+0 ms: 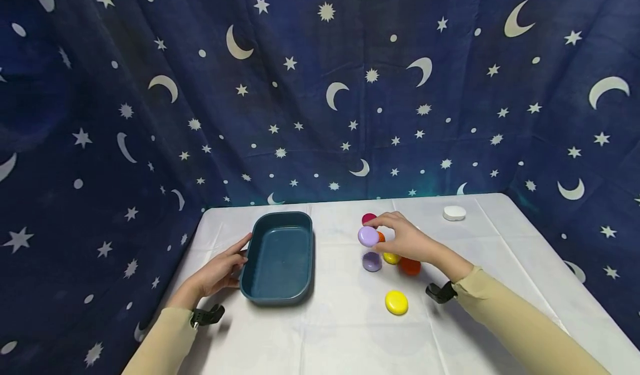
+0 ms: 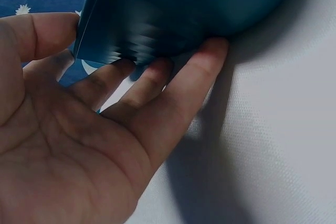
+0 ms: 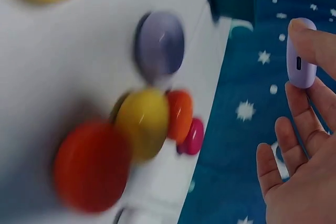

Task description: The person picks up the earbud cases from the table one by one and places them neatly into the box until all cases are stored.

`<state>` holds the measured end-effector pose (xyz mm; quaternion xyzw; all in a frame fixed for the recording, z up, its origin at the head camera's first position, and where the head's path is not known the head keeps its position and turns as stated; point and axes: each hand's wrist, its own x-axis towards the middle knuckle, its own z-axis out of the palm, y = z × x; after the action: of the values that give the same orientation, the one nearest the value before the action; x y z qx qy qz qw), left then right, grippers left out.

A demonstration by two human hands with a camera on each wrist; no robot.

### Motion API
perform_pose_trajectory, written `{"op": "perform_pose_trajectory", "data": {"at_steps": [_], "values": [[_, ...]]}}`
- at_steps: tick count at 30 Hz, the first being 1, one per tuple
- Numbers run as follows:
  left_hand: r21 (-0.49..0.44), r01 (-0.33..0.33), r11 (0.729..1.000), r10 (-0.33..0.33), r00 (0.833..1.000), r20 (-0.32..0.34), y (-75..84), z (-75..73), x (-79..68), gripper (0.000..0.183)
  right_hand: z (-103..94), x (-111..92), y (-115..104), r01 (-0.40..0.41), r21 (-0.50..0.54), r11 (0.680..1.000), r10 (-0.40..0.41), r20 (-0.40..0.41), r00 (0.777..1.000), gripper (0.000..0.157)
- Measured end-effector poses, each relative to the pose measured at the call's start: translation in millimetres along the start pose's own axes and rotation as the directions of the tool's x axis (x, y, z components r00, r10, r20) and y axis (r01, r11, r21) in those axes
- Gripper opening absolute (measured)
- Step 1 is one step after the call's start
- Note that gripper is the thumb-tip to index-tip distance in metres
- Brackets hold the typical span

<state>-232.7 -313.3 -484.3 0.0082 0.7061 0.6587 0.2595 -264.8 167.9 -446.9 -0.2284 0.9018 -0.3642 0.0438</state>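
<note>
My right hand [image 1: 407,240] pinches a lilac, pebble-shaped case [image 1: 368,236] between thumb and fingers, raised above the table. A small dark slot shows on the edge of this case [image 3: 301,53] in the right wrist view. Below it on the cloth sits a greyish-purple pebble-shaped piece [image 1: 372,261]. Yellow [image 1: 391,258], red-orange [image 1: 410,266], orange [image 1: 381,236] and magenta [image 1: 369,218] pieces lie around my right hand, partly hidden by it. My left hand [image 1: 216,274] rests against the left side of a dark teal rectangular tray [image 1: 282,258], its fairly straight fingertips touching the wall.
Nearer to me lies another yellow piece [image 1: 396,303]. A white rounded piece [image 1: 454,213] stands at the back right of the white-clothed table [image 1: 345,336]. A dark blue curtain [image 1: 310,86] with moons and stars hangs behind and at the sides.
</note>
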Motion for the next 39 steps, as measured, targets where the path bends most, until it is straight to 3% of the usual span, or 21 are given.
{"op": "perform_pose_trajectory", "data": {"at_steps": [13, 18, 25, 32, 39], "values": [[0.012, -0.001, 1.000, 0.001, 1.000, 0.009, 0.2, 0.0, -1.1, 0.065, 46.6, 49.5, -43.4, 0.178, 0.073, 0.981, -0.178, -0.007, 0.984, 0.051], [0.004, 0.000, 1.000, 0.000, 1.000, 0.003, 0.8, 1.5, -1.1, 0.065, 65.7, 65.9, -60.2, 0.228, 0.026, 0.973, -0.228, 0.002, 0.974, 0.049], [-0.020, -0.004, 1.000, 0.004, 1.000, 0.000, 0.5, 1.7, -1.8, 0.065, 90.1, 85.7, -83.9, 0.267, -0.070, 0.961, -0.262, 0.074, 0.962, 0.048], [-0.027, -0.005, 1.000, 0.005, 1.000, 0.001, -2.2, 1.0, -0.6, 0.065, 114.9, 100.1, -94.6, 0.335, -0.221, 0.916, -0.308, 0.148, 0.940, 0.046], [-0.019, 0.000, 1.000, 0.000, 1.000, -0.007, -0.5, 1.1, -0.7, 0.064, 130.9, 112.8, -103.4, 0.377, -0.317, 0.870, -0.339, 0.171, 0.925, 0.044]]}}
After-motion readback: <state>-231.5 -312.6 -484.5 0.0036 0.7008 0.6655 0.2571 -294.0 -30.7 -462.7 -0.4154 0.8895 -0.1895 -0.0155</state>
